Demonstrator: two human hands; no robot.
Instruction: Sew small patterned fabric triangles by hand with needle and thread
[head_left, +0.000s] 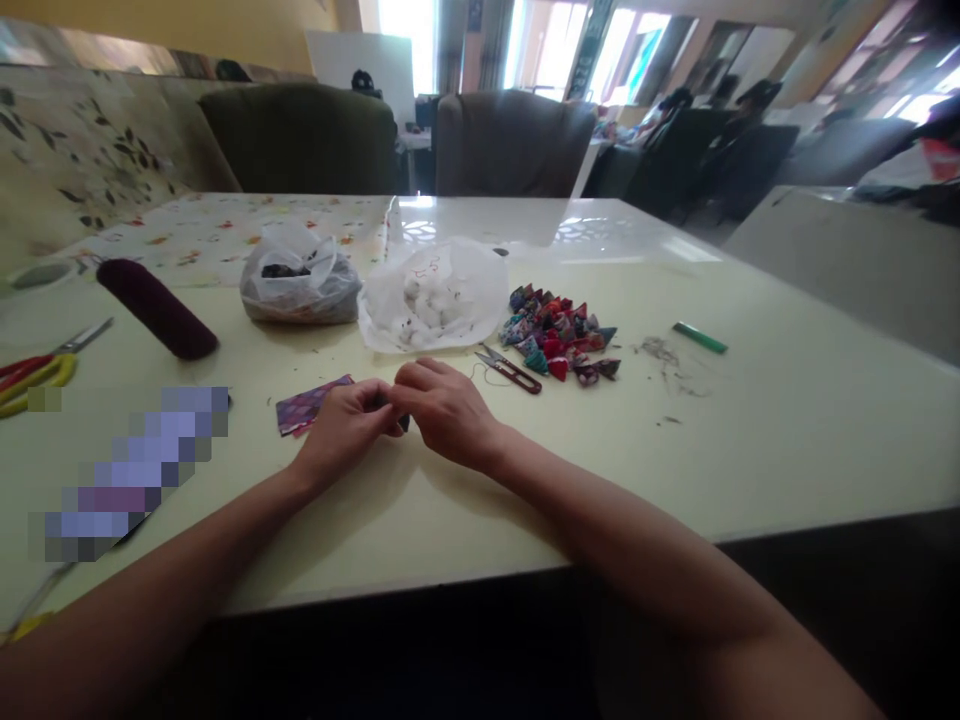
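at the far left of the table (pixel 750 430) lie scissors (pixel 45 372) with yellow and red handles, blades pointing away. just behind them a maroon roll (pixel 157 308) lies at a slant. further right, near the front edge, a flat sheet of cloth (pixel 309 405) in purple and pink print lies on the table, its right end hidden under the left hand (pixel 345 428).

the left hand rests on the table with its fingers curled in, tips pressed together against those of the right hand (pixel 446 410). between the two sets of fingertips sits a scrap (pixel 404 424). it is small and dark, and only its lower edge shows below the fingers, so its shape and print cannot be made out. both hands are pinched on it, just above the table, near the front and a little left of centre. the right hand's knuckles are up and its fingers are folded down over the scrap.

behind the hands stand two thin plastic bags: a grey bag (pixel 300 282) with dark contents on the left, touching a white bag (pixel 435 295) of pale stuffing on the right. just right of the right hand lie snips (pixel 510 370) with dark red handles. beside them is a pile (pixel 559 335) of small, many-coloured cloth triangles. further right are loose threads (pixel 664 352) and a green stick (pixel 699 338).
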